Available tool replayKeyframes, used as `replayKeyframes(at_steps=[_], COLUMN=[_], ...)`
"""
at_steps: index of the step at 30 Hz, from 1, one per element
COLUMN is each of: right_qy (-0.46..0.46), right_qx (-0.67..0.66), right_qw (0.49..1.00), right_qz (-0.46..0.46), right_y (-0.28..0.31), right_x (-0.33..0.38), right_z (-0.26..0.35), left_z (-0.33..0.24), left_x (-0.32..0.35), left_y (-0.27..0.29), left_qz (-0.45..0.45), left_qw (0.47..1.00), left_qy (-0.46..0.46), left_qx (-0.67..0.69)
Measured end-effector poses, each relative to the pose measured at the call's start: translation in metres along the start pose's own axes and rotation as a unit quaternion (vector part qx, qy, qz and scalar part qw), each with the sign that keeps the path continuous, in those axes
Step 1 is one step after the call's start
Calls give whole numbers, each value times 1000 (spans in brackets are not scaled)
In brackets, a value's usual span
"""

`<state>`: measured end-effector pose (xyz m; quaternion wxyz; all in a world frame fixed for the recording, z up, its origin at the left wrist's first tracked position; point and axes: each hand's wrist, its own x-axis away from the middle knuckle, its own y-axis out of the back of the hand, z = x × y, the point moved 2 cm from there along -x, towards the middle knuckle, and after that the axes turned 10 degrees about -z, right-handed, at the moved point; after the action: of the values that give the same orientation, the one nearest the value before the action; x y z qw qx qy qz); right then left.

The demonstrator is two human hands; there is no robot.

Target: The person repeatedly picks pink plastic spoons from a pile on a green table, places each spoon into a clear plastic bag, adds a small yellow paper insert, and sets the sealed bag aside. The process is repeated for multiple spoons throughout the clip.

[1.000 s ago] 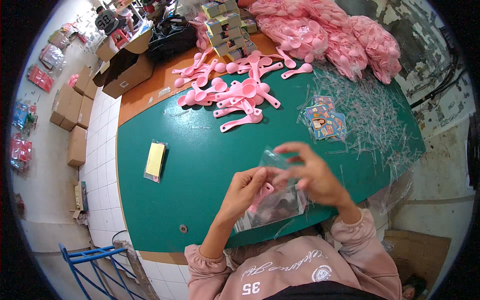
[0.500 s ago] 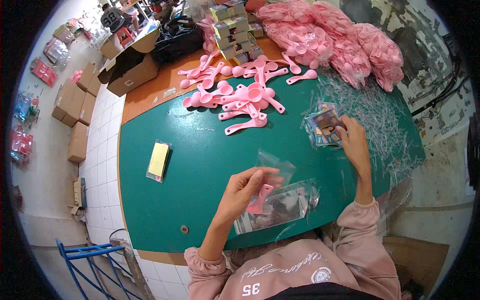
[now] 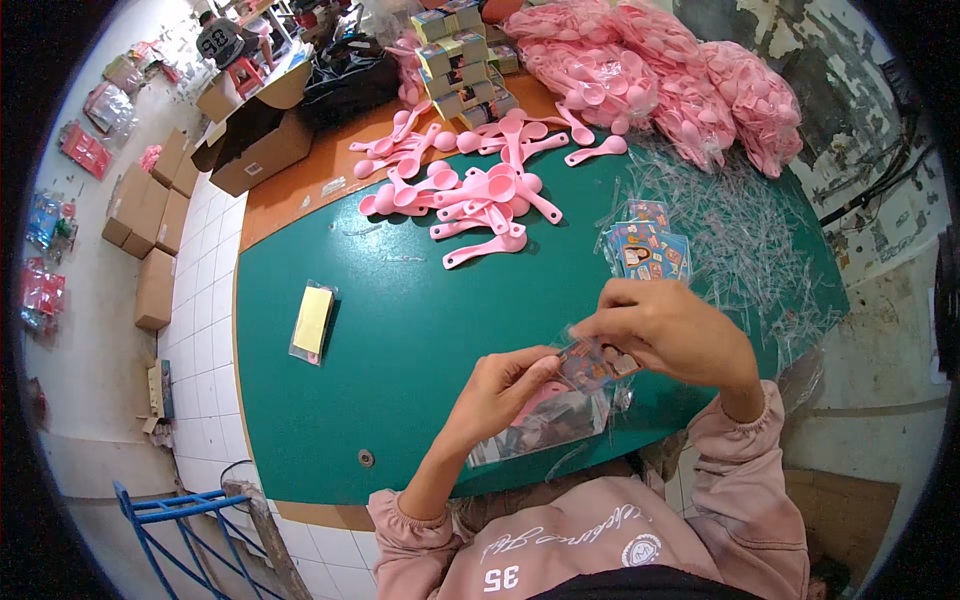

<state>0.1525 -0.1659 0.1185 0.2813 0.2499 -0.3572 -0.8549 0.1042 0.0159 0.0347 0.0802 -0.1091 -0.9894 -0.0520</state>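
My left hand (image 3: 497, 388) pinches a small clear plastic bag (image 3: 560, 400) that holds a pink spoon, just above the near edge of the green table (image 3: 400, 330). My right hand (image 3: 672, 335) grips a colourful printed card (image 3: 592, 362) at the mouth of that bag. A small stack of similar cards (image 3: 648, 250) lies on the table beyond my right hand. More clear bags lie under my hands near the table edge.
A heap of loose pink spoons (image 3: 480, 185) lies mid-table. Bagged pink spoons (image 3: 660, 80) pile at the far right, beside scattered clear plastic strips (image 3: 740, 240). A yellow pad in a sleeve (image 3: 313, 320) lies at the left. Cardboard boxes (image 3: 150, 220) stand on the tiled floor.
My right hand reached out to the card stack, then came back with a card to the bag held by my left hand.
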Motion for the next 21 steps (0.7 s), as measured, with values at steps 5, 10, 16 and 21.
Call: replayKeyframes(at_steps=[5,10,16,21], right_qy=[-3,-18,30,21], right_qx=[-12,-17,-19,-111], right_qw=[997,981,996,993], right_qz=[-71,-193,-81,-17], right_y=[6,5,-10,-29], right_x=[-1,-13,-33,-46], right_z=[5,-7,-26,-40], left_z=[5,1,4,-2], left_x=[-1,-16,-37,-40], left_y=[3,12,30,29], left_qz=[-13,-41,-19,6], left_qw=[1000,994,997,994], left_qy=[0,13,-38,-47], left_qx=[25,97,-67,-95])
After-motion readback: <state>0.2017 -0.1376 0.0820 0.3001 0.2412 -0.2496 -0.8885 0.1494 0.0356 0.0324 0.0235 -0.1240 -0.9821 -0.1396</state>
